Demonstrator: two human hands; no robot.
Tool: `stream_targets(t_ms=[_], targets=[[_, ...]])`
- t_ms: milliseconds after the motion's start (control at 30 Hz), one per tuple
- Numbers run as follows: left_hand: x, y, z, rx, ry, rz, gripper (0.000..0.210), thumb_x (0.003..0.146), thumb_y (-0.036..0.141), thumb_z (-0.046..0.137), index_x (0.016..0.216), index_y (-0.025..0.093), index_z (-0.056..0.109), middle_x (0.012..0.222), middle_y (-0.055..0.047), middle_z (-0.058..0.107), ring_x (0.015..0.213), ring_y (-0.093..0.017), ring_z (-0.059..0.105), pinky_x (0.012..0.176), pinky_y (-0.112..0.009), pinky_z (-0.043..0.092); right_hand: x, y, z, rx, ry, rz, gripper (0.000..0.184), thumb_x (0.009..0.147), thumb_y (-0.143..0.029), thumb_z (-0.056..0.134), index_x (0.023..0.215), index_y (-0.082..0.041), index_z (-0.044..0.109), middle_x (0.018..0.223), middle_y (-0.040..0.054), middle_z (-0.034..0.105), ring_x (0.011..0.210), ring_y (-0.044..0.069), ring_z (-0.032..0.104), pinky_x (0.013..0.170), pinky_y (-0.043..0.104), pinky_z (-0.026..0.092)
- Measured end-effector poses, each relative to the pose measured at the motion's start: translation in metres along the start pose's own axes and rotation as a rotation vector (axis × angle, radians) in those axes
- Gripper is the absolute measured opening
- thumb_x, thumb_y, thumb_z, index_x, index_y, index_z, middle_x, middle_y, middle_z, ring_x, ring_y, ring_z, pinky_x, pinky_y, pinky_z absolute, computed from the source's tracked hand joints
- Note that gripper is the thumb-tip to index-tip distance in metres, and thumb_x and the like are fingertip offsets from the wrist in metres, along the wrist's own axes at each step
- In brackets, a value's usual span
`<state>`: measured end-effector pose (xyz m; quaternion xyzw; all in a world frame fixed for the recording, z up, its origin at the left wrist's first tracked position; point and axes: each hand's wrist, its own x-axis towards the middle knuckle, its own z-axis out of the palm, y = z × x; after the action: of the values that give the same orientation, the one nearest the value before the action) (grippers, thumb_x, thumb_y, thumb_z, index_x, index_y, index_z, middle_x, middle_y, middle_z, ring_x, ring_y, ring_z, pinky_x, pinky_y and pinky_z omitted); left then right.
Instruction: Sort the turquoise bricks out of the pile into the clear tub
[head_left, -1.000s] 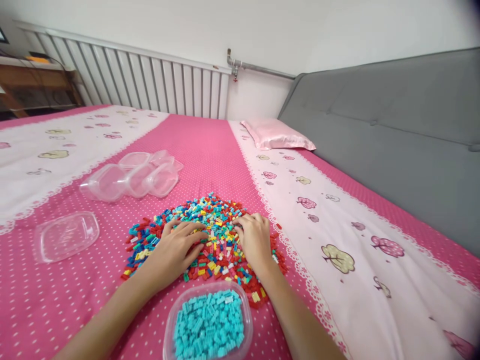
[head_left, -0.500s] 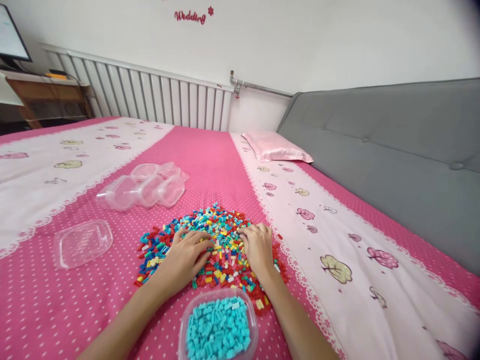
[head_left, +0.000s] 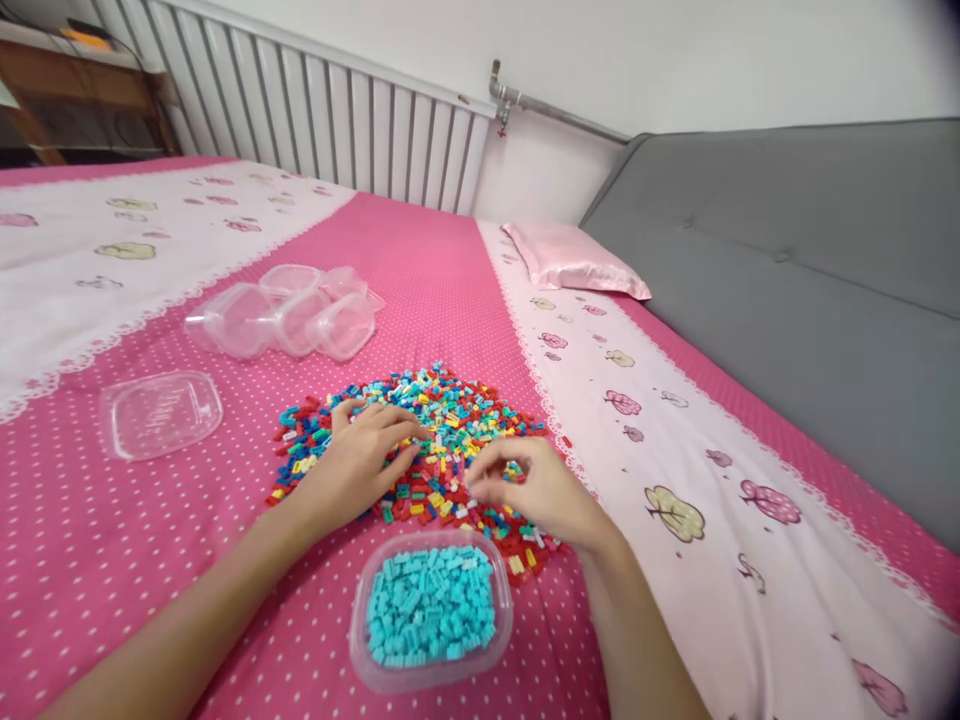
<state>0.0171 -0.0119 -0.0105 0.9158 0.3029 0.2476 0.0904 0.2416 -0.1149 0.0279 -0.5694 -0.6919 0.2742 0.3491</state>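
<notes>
A mixed heap of small plastic building bricks [head_left: 442, 400] in many colours lies spread on the pink bedding. On its left side rests my left hand [head_left: 364, 455], fingers apart and touching the bricks. My right hand [head_left: 536, 485] is bent over the right front of the heap, thumb and index fingertips brought together in a pinch. Whatever is between them is too small to make out. Nearest to me, in front of the heap, stands a clear plastic container [head_left: 431, 680] filled with turquoise bricks [head_left: 431, 605].
Several clear empty containers [head_left: 296, 320] lie grouped beyond the heap to the left. A clear lid [head_left: 163, 415] lies flat at the left. A pink pillow [head_left: 574, 260] rests by the grey headboard [head_left: 795, 210]. Behind the bed is a white radiator [head_left: 337, 100].
My right hand has drawn back toward me from the heap, its fingers now pinched. My left hand stays on the heap's left side. The view has tilted down.
</notes>
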Motion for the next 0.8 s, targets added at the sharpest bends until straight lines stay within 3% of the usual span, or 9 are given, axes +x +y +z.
stream_targets(t_ms=[33, 100, 233, 333, 467, 633, 800], targets=[[0.0, 0.0, 0.0, -0.002, -0.002, -0.003, 0.023, 0.101, 0.032, 0.048, 0.107, 0.028, 0.071, 0.116, -0.003, 0.072, 0.111, -0.027, 0.062, 0.109, -0.054, 0.022, -0.006, -0.008, -0.004, 0.121, -0.175, -0.035, 0.004, 0.081, -0.021, 0.081, 0.079, -0.021, 0.078, 0.081, -0.0013, 0.078, 0.075, 0.014, 0.07, 0.072, 0.025, 0.052], [0.001, 0.0, -0.001, -0.006, -0.007, -0.005, 0.023, 0.101, 0.032, 0.048, 0.107, 0.028, 0.071, 0.117, -0.003, 0.072, 0.112, -0.027, 0.062, 0.108, -0.054, 0.021, -0.017, -0.021, -0.009, 0.224, -0.349, -0.075, 0.01, 0.081, -0.024, 0.082, 0.073, -0.02, 0.077, 0.075, -0.0018, 0.077, 0.073, 0.013, 0.069, 0.071, 0.023, 0.051], [0.001, 0.001, -0.002, -0.008, -0.01, -0.016, 0.023, 0.101, 0.032, 0.049, 0.107, 0.028, 0.071, 0.117, -0.003, 0.072, 0.113, -0.027, 0.061, 0.109, -0.054, 0.02, -0.025, -0.027, -0.007, 0.091, -0.496, -0.085, 0.008, 0.08, -0.017, 0.083, 0.076, -0.023, 0.079, 0.072, -0.0055, 0.076, 0.066, 0.009, 0.065, 0.068, 0.021, 0.046], [0.002, 0.003, -0.003, -0.009, -0.015, -0.024, 0.023, 0.101, 0.033, 0.049, 0.106, 0.028, 0.071, 0.116, -0.002, 0.072, 0.113, -0.026, 0.061, 0.11, -0.054, 0.019, -0.025, -0.023, -0.007, 0.01, -0.588, -0.103, 0.011, 0.082, -0.013, 0.082, 0.077, -0.022, 0.079, 0.071, -0.0064, 0.076, 0.069, 0.009, 0.067, 0.075, 0.022, 0.045], [0.001, 0.001, -0.002, -0.002, -0.022, -0.02, 0.023, 0.101, 0.033, 0.05, 0.107, 0.028, 0.071, 0.117, -0.003, 0.072, 0.113, -0.026, 0.061, 0.11, -0.054, 0.019, -0.026, -0.024, -0.009, -0.101, -0.64, -0.153, 0.012, 0.079, -0.016, 0.085, 0.073, -0.023, 0.077, 0.074, -0.0074, 0.075, 0.08, 0.011, 0.067, 0.09, 0.028, 0.038], [0.001, 0.001, -0.001, -0.005, -0.005, -0.028, 0.023, 0.101, 0.034, 0.049, 0.107, 0.028, 0.07, 0.117, -0.003, 0.072, 0.114, -0.026, 0.061, 0.112, -0.054, 0.017, -0.029, -0.029, -0.005, -0.245, -0.612, -0.153, 0.01, 0.077, -0.024, 0.086, 0.074, -0.025, 0.077, 0.087, -0.0051, 0.067, 0.095, 0.015, 0.06, 0.097, 0.034, 0.028], [0.001, 0.002, -0.002, -0.011, -0.015, -0.031, 0.025, 0.101, 0.035, 0.048, 0.105, 0.026, 0.07, 0.116, -0.005, 0.073, 0.114, -0.026, 0.06, 0.113, -0.055, 0.019, -0.032, -0.027, 0.0, -0.284, -0.602, -0.133, 0.009, 0.078, -0.029, 0.086, 0.076, -0.027, 0.078, 0.086, -0.0045, 0.063, 0.097, 0.017, 0.057, 0.095, 0.036, 0.026]])
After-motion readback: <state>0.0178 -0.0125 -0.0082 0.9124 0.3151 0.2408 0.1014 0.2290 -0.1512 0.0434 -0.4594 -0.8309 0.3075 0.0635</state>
